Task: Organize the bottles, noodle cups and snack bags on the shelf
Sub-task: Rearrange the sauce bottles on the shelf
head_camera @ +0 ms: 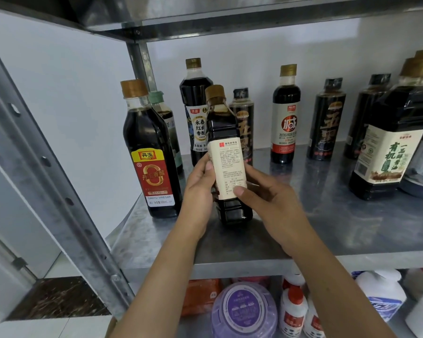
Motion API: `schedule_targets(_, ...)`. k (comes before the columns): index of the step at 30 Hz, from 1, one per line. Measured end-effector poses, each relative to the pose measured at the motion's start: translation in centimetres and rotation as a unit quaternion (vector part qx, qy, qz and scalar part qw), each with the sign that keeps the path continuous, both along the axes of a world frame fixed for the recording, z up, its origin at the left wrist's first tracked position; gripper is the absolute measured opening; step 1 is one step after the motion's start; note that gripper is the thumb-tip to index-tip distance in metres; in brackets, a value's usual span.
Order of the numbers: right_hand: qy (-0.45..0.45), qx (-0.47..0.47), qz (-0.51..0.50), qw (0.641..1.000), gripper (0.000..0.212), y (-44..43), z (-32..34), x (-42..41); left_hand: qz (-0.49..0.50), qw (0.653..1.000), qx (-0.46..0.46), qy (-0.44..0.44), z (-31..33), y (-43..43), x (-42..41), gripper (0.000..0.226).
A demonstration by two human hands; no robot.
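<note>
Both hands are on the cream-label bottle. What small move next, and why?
Probably turn the bottle so its front faces out: left hand and right hand grip it, fine print faces the camera, while the vinegar bottle beside it shows its front label.

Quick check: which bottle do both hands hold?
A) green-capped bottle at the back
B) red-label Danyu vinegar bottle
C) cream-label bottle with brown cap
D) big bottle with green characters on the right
C: the left hand and the right hand both curl round the cream-label bottle, thumbs on its label, at the front of the metal shelf.
</note>
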State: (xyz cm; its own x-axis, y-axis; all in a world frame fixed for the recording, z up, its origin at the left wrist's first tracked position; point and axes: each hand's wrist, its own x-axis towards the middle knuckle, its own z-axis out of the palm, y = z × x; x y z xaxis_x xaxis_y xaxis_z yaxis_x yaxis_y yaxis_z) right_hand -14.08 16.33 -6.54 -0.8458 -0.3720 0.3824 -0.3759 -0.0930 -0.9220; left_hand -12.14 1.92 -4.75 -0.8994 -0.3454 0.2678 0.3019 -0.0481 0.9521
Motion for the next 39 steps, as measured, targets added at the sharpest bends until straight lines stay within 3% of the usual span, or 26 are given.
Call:
schedule_targets(31, 0.005, 0.011, -0.003, 1.0, 0.052, 0.1, 0.0, 0.2, 0.003, 1.0, -0.016, -0.004, 0.3, 0.3, 0.3, 0.039)
schedule_targets(39, 0.004, 0.0, -0.008, 1.0, 0.051, 0.2, -0.2, -0.1, -0.029, 0.996, -0.068, 0.04, 0.5, 0.5, 0.9, 0.063)
